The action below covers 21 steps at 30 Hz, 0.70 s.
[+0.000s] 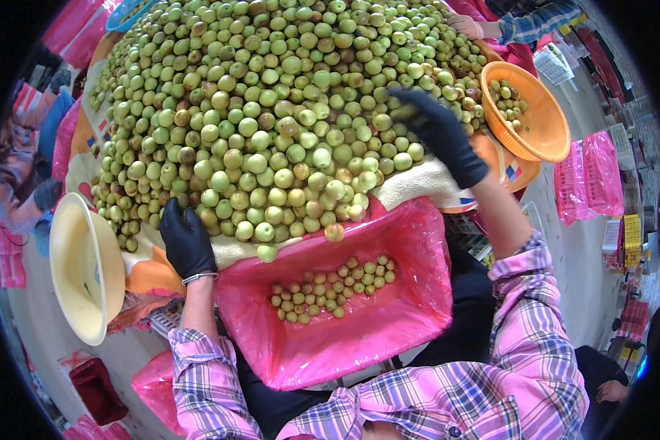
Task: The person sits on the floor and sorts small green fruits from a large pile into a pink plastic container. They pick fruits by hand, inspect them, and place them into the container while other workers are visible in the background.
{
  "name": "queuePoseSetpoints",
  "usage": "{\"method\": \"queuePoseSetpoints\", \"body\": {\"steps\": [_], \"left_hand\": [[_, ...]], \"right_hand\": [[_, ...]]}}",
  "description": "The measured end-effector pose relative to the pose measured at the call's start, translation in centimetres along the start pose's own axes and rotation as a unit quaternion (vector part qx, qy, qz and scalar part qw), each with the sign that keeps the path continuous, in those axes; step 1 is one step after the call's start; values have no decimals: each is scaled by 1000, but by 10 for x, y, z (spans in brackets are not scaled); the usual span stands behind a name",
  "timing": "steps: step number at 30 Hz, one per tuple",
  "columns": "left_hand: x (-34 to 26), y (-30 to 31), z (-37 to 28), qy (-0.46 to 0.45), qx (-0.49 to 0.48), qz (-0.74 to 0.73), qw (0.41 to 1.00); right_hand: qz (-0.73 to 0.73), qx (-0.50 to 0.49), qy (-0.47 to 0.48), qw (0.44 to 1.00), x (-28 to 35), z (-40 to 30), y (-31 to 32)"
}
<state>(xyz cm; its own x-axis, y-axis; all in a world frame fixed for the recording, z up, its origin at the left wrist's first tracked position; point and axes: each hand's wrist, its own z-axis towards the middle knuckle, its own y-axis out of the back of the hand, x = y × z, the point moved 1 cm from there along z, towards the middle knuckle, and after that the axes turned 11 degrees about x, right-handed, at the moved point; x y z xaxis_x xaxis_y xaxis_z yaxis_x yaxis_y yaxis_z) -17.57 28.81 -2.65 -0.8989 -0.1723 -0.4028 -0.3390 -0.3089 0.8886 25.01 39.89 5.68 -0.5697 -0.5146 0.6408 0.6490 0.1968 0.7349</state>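
Observation:
A large heap of small round green and brownish fruits (286,121) covers the cloth-lined table before me. My left hand (186,236), in a dark glove, rests at the heap's near left edge, fingers against the fruits; whether it grips one is hidden. My right hand (437,132), gloved too and motion-blurred, is over the heap's right side; its fingers are too blurred to tell what they hold. Close to my body is a crate lined with pink plastic film (330,352), with similar fruits (330,289) on its bottom. Two fruits sit at the heap's front edge by the crate's rim.
A cream plastic basin (88,269) stands at the left, an orange plastic basket (550,126) holding some fruits at the right. A co-worker's gloved hand (465,26) touches the heap's far right. Another person (27,159) is at the left. Pink-wrapped crates (588,179) stand beyond.

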Motion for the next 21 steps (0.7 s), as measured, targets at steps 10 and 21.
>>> {"method": "queuePoseSetpoints", "body": {"steps": [10,21], "left_hand": [[-2,-6,2,13,-9,-11,1000],[-12,8,-1,-54,-17,-70,996]], "right_hand": [[-41,-139,-81,986,-84,6,100],[-124,25,216,968,77,180,-147]]}}
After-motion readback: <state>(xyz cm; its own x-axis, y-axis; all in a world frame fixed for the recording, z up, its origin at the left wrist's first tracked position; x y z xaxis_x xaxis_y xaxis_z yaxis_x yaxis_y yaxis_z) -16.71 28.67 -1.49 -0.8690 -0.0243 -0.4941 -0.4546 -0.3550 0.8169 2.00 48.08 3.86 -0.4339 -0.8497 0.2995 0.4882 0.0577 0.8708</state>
